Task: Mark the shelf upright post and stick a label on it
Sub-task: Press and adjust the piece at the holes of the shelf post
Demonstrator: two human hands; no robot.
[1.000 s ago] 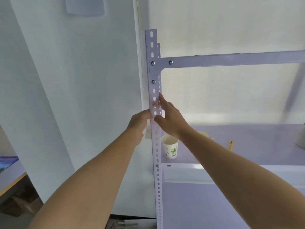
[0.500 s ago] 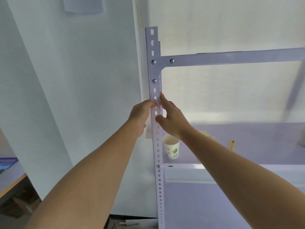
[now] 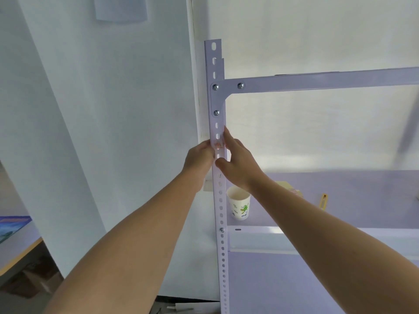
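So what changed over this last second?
The left hand slid slightly up the post and now touches the small label. The right hand kept pressing along the post's right edge, thumb on its front. Nothing was taken or let go, and the cup stayed put.

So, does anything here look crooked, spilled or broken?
Nothing stands out. The upright post looks straight, the paper cup stands upright on the shelf with no spill, and the left hand and right hand touch the post beside a small label.
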